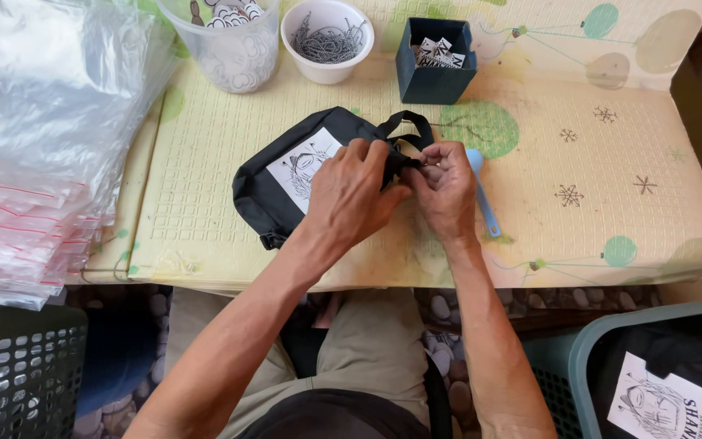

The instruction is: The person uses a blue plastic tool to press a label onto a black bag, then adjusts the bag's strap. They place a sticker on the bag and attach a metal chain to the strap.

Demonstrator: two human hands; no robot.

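Right now both hands meet at the black pouch's (266,191) right end on the mat (595,211): left hand (351,191) and right hand (447,185) pinching its strap (406,122).

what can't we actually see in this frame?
- Head view: what the fingertips pinch at the black pouch; left hand and right hand cover it.
- Blue spoon: bowl partly behind right hand.
- Dark blue box: contents too small.
- Basket bottom right: cut by edge.
- Plastic bags: cut by left edge.
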